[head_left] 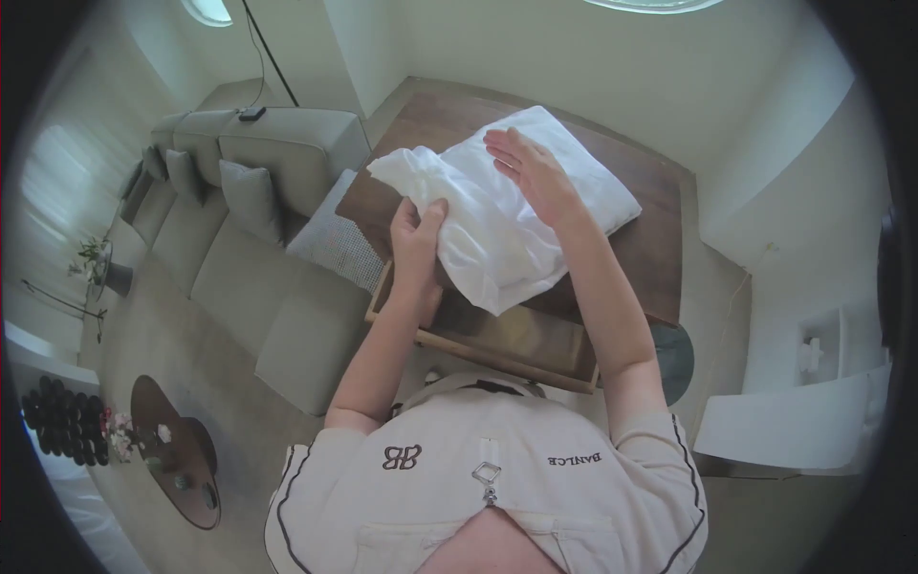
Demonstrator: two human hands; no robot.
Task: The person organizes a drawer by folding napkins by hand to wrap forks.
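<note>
A white pillow-like bundle in loose white cloth [507, 230] lies on the brown wooden table [650, 258], its near edge hanging over the open drawer [516, 335]. My left hand [418, 239] grips the loose cloth at its left side, thumb on top and fingers mostly behind. My right hand [531, 170] is over the upper middle of the bundle, its fingers stretched out and holding nothing. Toward the right, the bundle looks flatter and fuller; on the left the cloth is crumpled.
A grey sofa [229, 268] with cushions [251, 196] stands on the left. Below the table's right end is a dark green round stool [674, 364]. An oval brown coffee table [163, 440] is at the lower left, a white cabinet [794, 421] at the right.
</note>
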